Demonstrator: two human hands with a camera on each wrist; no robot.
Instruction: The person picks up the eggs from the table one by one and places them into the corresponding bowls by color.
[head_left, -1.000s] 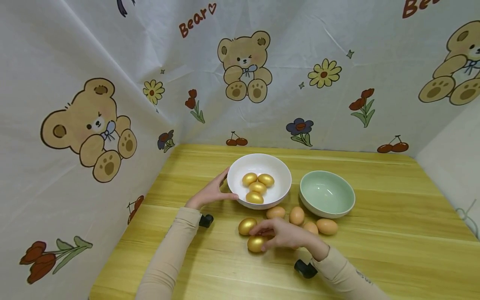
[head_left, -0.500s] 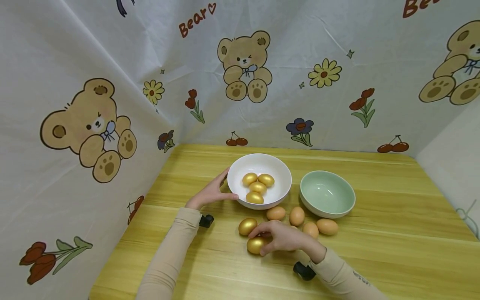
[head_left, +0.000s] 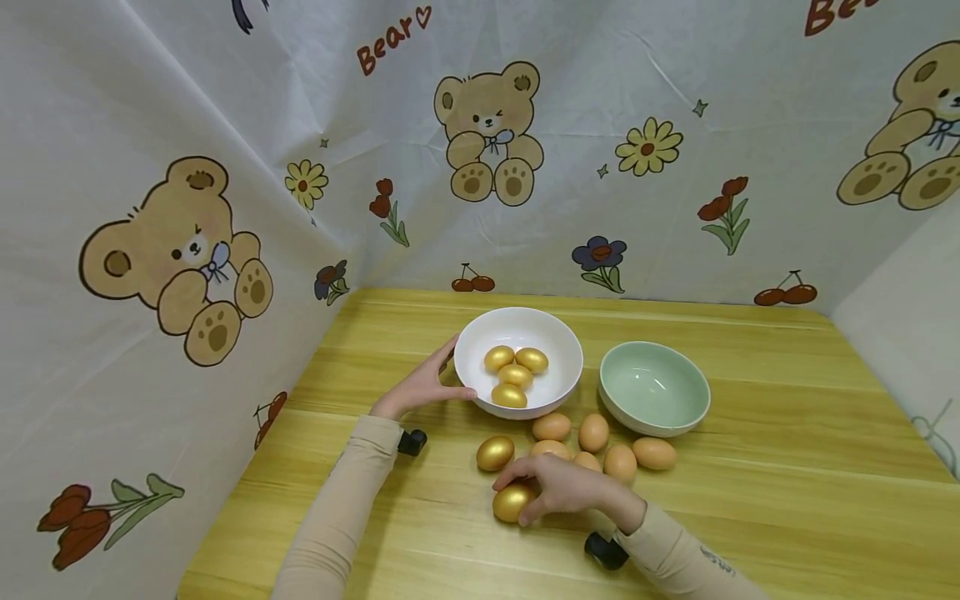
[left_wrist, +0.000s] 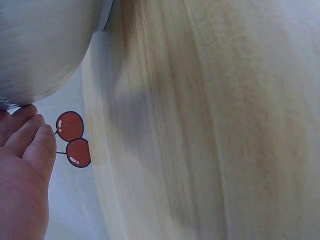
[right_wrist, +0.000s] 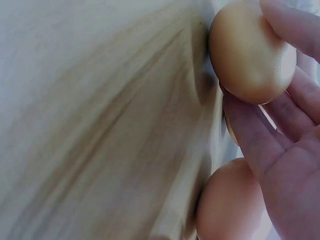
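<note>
In the head view a white bowl (head_left: 558, 354) stands on the wooden table with several golden eggs (head_left: 515, 376) inside. My left hand (head_left: 420, 390) holds its left side, thumb at the front rim and fingers along the outer wall. In the left wrist view those fingers (left_wrist: 32, 135) meet the bowl's underside. My right hand (head_left: 570, 483) pinches a golden egg (head_left: 510, 505) between thumb and fingers, low over the table. Its shiny shell (right_wrist: 250, 55) fills the top of the right wrist view. Another golden egg (head_left: 495, 453) lies just behind it.
Several brown eggs (head_left: 654, 453) lie between my right hand and the bowls. A pale green bowl (head_left: 652, 387) with nothing in it stands right of the white one. A bear-print cloth (head_left: 570, 225) hangs behind the table (head_left: 810, 433).
My right hand has moved slightly toward me with the golden egg, away from the other golden one. More brown eggs show behind it. The left hand and both bowls stay put.
</note>
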